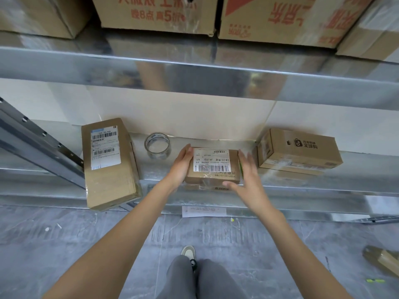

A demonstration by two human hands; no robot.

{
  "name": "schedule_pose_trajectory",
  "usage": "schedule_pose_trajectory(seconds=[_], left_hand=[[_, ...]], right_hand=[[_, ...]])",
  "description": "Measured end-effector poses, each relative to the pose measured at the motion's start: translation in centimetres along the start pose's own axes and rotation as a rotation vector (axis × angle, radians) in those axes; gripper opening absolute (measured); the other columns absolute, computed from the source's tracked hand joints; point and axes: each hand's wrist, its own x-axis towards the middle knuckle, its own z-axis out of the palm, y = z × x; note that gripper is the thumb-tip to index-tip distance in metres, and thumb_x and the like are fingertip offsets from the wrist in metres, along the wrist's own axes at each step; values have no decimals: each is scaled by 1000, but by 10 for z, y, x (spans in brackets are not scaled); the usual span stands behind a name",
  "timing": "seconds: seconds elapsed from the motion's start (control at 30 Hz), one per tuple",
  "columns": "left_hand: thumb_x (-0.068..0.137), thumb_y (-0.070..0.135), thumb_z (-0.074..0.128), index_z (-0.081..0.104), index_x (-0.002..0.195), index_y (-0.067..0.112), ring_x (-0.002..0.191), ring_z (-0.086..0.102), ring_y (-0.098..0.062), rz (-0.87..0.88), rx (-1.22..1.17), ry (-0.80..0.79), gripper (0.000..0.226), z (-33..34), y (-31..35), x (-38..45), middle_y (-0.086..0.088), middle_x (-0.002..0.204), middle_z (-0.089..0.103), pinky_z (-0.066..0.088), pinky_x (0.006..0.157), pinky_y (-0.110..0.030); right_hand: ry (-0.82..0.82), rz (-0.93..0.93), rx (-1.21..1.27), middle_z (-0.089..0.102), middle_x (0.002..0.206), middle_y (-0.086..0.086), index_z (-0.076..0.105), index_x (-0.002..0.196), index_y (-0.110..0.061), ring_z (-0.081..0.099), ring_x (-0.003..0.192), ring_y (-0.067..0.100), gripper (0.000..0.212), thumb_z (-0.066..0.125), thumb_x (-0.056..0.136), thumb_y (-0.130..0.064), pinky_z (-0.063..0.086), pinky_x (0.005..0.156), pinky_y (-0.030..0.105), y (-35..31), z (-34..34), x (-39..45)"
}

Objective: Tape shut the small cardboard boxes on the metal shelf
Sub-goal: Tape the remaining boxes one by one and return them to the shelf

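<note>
A small cardboard box (212,167) with a white barcode label on top sits in the middle of the metal shelf (302,186), near its front edge. My left hand (180,167) lies flat against the box's left side, fingers straight. My right hand (248,180) is at the box's right side with fingers spread and thumb at the front corner; its fingers are blurred. A roll of clear tape (157,145) stands on the shelf just behind and left of the box. A longer labelled box (110,165) lies at the left, and a printed box (300,151) at the right.
An upper metal shelf (194,70) overhangs, loaded with large cardboard cartons (155,14). A slanted metal brace (41,143) runs at the left. Below are the grey floor, a paper slip (204,211), my shoe (189,254) and another box (382,261) at the far right.
</note>
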Motion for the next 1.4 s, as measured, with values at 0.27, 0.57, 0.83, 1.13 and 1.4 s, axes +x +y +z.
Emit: schedule_pose_trajectory(seconds=[0.27,0.57,0.83,1.13,1.4], left_hand=[[103,53,19,31,151,19,144,29,-15,-23,-25,74,60,-2,0,-9,3,153,36,19,112,-26],[107,34,26,36,148,8,139,39,-21,68,-18,84,49,6,-1,9,-9,149,44,27,118,-40],[107,32,29,30,151,9,144,28,-13,40,-96,200,50,14,-8,12,-4,157,31,19,105,-13],[101,26,49,64,106,6,98,60,-15,108,-120,382,25,20,-2,15,-2,103,67,43,82,-21],[103,25,42,69,93,15,87,62,-13,119,-403,635,30,54,6,-36,8,86,69,47,75,-18]], right_hand=[[179,54,-19,63,97,4,60,112,-10,61,86,21,47,51,94,-52,39,72,28,-4,-4,50],[57,-32,-568,4,163,-5,7,155,-26,4,150,15,55,18,104,-45,0,118,55,-43,32,84],[-28,-215,-699,0,163,-4,5,156,-18,-7,149,11,71,12,98,-58,-15,116,52,-29,72,-7],[241,119,328,22,158,-10,22,151,-25,16,146,9,67,54,96,-44,16,116,26,1,25,7],[202,339,597,42,140,-8,25,147,-32,39,132,17,63,50,94,-54,28,98,27,7,27,0]])
